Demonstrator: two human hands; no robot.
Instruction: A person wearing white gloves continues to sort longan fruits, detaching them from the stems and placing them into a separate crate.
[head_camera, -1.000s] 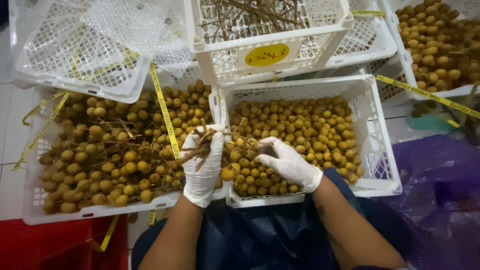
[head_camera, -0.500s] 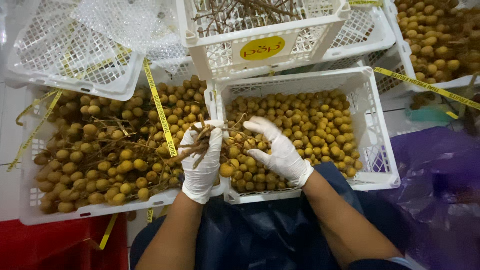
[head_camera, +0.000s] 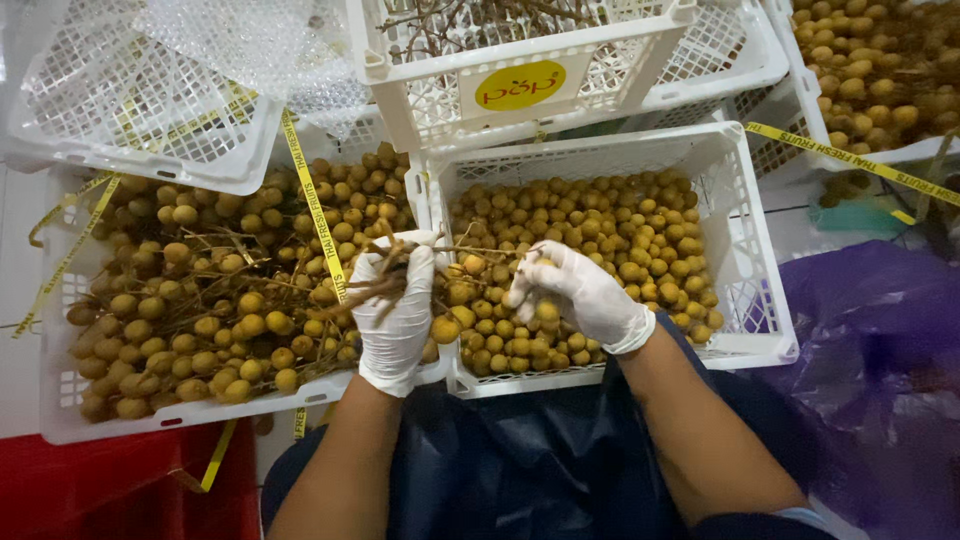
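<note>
— Gripping a bundle of thin brown bare twigs (head_camera: 385, 275), our white-gloved left hand (head_camera: 395, 315) is clenched around it, right over the rim where the two crates meet.

— And our white-gloved right hand (head_camera: 580, 295)?

— It rests on the small round yellow-brown fruits (head_camera: 600, 225) in the white plastic lattice crate (head_camera: 745, 215) before us, fingers curled on one fruit at the twig's end; we cannot tell how firmly it pinches, since the fingertips hide it.

— What's cut off?

— The left white crate (head_camera: 60, 420) of fruit still on stems is partly covered by an upturned empty white lattice crate (head_camera: 140, 110). The upper crate of bare twigs (head_camera: 520, 40) and the fruit crate at the far right (head_camera: 870, 70) run out of frame. Our dark blue apron (head_camera: 520, 460) hides whatever lies below.
</note>
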